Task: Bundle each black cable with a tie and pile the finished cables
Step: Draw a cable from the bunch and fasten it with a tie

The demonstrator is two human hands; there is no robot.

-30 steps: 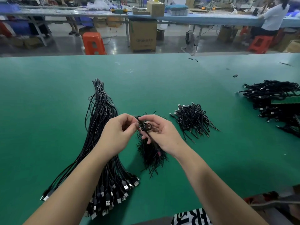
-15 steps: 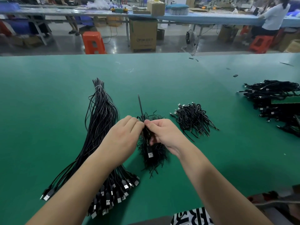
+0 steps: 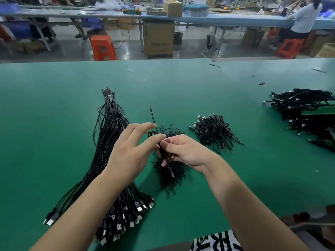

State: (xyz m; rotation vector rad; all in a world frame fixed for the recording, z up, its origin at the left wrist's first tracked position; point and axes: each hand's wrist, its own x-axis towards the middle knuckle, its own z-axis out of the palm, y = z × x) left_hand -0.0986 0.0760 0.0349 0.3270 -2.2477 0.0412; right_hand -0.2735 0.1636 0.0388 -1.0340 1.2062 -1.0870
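Green worktop (image 3: 54,124) carrying black cable stock. At centre, the right hand (image 3: 186,153) pinches a folded cable (image 3: 164,154) above the loose ties (image 3: 170,176), one cable end rising toward 12 o'clock. The left hand (image 3: 134,151) hovers just beside it, fingers extended and relaxed, holding nothing. A long unbundled cable bunch (image 3: 108,142) lies at 9 o'clock; finished cables (image 3: 213,133) are piled at 2 o'clock, and a further heap (image 3: 304,109) at 3 o'clock.
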